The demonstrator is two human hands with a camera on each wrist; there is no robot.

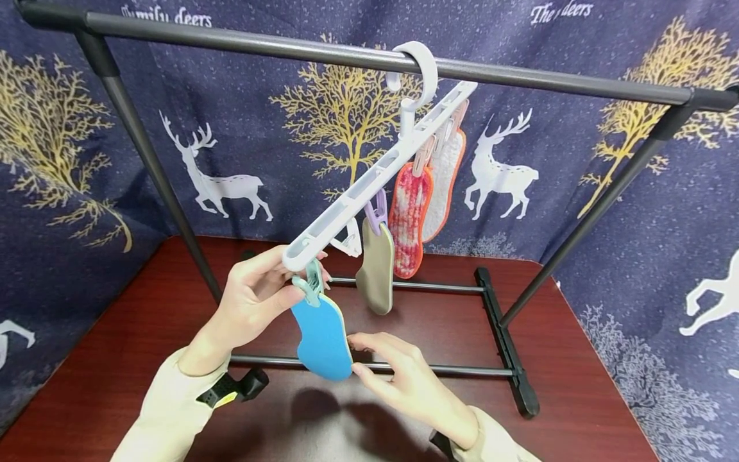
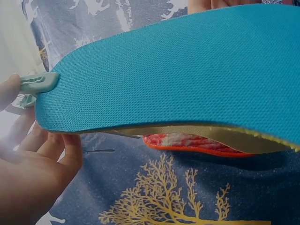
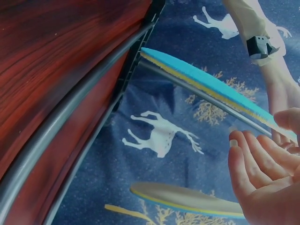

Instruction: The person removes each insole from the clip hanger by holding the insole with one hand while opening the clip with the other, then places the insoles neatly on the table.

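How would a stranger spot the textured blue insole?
On the dark grey tubular rack hangs a long white plastic hanger. Under its near end, a pale green plastic clip grips the textured blue insole. Only its face shows blue; behind hang a tan insole, a red-and-white insole and a whitish insole.

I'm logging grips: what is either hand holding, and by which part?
The left hand pinches the pale-green plastic clip by its handle end; the right hand grips nothing.
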